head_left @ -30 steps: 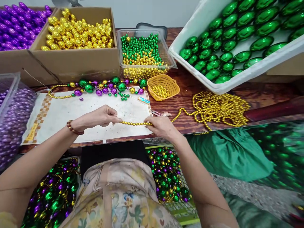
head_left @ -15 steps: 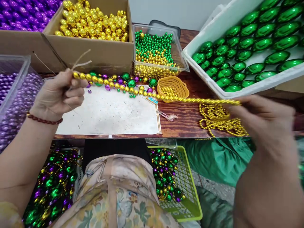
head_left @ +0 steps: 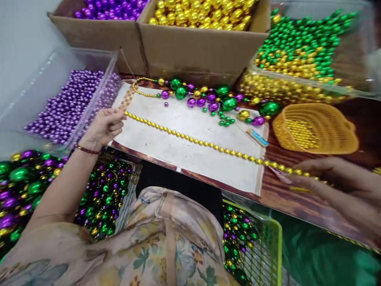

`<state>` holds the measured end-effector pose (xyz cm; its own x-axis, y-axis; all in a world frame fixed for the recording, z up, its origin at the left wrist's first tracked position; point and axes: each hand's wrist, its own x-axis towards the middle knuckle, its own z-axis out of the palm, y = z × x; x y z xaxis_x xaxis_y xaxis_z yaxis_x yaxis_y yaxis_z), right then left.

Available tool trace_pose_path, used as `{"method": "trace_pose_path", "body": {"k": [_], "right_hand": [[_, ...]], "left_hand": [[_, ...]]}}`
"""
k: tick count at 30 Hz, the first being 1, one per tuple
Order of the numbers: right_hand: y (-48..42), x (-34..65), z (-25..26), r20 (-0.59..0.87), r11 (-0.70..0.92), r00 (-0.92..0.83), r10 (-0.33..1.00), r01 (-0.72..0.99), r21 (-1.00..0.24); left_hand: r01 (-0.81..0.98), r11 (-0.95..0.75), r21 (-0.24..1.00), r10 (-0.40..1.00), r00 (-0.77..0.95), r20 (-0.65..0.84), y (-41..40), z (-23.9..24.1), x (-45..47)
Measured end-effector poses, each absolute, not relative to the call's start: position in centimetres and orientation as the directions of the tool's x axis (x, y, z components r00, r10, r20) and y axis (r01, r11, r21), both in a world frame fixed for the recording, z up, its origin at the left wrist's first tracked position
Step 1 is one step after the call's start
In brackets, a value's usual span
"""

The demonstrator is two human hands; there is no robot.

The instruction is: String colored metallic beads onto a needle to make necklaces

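A gold bead string (head_left: 195, 140) runs in a nearly straight line over the white cloth (head_left: 154, 147), sloping down to the right. My left hand (head_left: 107, 125) pinches its left end, with a thin thread or needle near the fingertips. On the other side, my right hand (head_left: 342, 184) has the string between thumb and fingers; that hand is slightly blurred. Behind the string lies a strand of mixed green, purple and gold beads (head_left: 181, 92), with a gold loop at its left. Small green beads (head_left: 226, 121) and a blue-labelled packet (head_left: 257, 137) rest near the cloth's right edge.
An orange basket (head_left: 324, 145) with small gold beads stands at right. Cardboard boxes (head_left: 202, 51) of purple and gold beads line the back. Clear bins hold lilac beads (head_left: 74, 103) and green and gold beads (head_left: 303, 35). Below the table edge is a green crate (head_left: 275, 246).
The view has turned left. The gold string has come down from a raised, taut line to low over the cloth, still between both hands. The mixed strand shows more fully.
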<state>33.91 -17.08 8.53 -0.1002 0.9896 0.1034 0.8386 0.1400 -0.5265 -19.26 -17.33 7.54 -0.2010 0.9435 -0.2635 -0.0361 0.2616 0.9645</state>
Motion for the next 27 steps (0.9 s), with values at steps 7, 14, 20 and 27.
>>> {"method": "trace_pose_path", "body": {"k": [7, 14, 20, 27], "right_hand": [[-17.0, 29.6, 2.2, -0.080, 0.295, -0.450, 0.889, 0.699, -0.651], [-19.7, 25.7, -3.0, -0.039, 0.529, -0.695, 0.718, 0.581, -0.618], [-21.0, 22.3, -4.0, -0.076, 0.506, -0.698, 0.712, 0.586, -0.633], [-21.9, 20.6, -4.5, -0.040, 0.532, -0.652, 0.758, 0.652, -0.540]], "left_hand": [[0.489, 0.264, 0.831, 0.953, -0.263, -0.149, -21.0, 3.0, -22.3], [0.668, 0.308, 0.678, 0.918, -0.395, -0.028, -24.6, 0.3, -24.8], [0.750, 0.328, 0.574, 0.898, -0.437, 0.058, -26.6, -1.6, -25.8], [0.738, 0.320, 0.594, 0.889, -0.450, 0.081, -27.0, -2.9, -26.6]]}}
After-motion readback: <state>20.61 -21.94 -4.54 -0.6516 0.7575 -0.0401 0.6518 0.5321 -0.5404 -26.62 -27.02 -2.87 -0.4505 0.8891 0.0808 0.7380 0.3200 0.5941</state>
